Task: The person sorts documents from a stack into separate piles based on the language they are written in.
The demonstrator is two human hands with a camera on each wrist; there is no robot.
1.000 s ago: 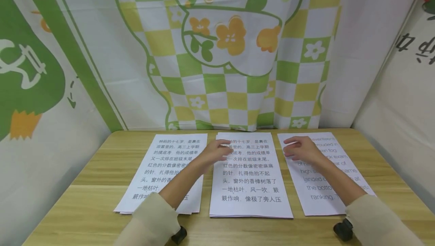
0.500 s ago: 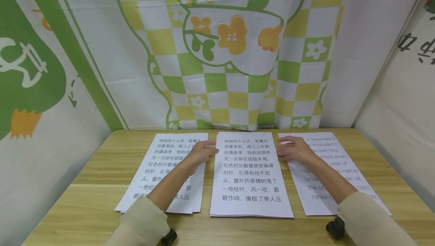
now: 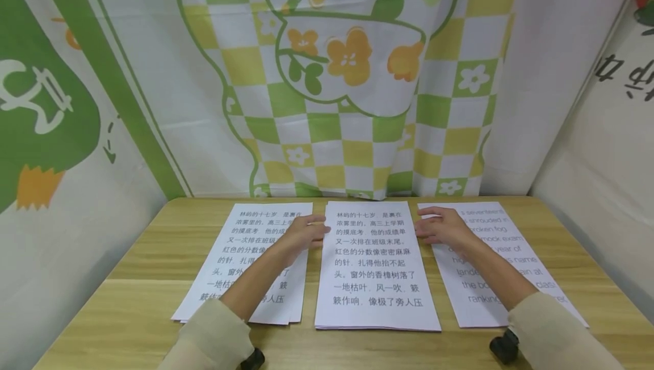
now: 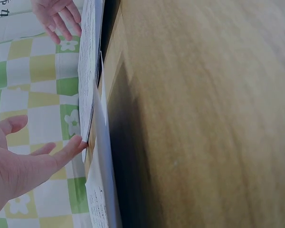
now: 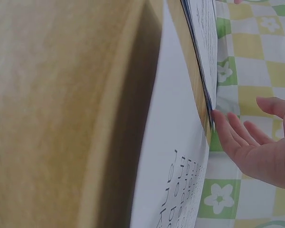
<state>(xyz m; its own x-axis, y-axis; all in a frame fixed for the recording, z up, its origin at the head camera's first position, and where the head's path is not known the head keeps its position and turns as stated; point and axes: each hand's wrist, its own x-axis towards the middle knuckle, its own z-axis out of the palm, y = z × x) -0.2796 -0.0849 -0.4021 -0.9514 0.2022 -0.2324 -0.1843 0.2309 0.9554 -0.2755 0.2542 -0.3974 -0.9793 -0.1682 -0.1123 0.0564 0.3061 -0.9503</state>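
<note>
left hand (image 3: 302, 235) and right hand (image 3: 445, 229) flank the middle stack (image 3: 375, 270)

the middle stack lies flat on the wooden table (image 3: 128, 282), printed with large chinese characters, its lower edge showing more than one sheet not quite lined up. the left hand is at its left edge, toward the far end, fingers extended and loosely spread, with the thumb apart from them in the left wrist view; it grips nothing. the right hand mirrors it at the right edge, fingers relaxed and reaching out, also gripping nothing. in the wrist views, fingertips of each hand meet the paper's edge near the far corners, though from these angles i can't tell whether they press or only touch.

the left forearm crosses above the left stack (image 3: 247, 239), which carries chinese print too and has a second sheet peeking out at its lower right corner. the right forearm crosses above the right paper (image 3: 503, 232), printed in english. both lie apart from the middle stack, with strips of table between.

the sleeves (image 3: 217, 330) are pale beige, and a black band (image 3: 504, 347) shows below each cuff. behind the table hangs a curtain (image 3: 327, 148) with green, yellow and white checks, flowers and leaves.
</note>
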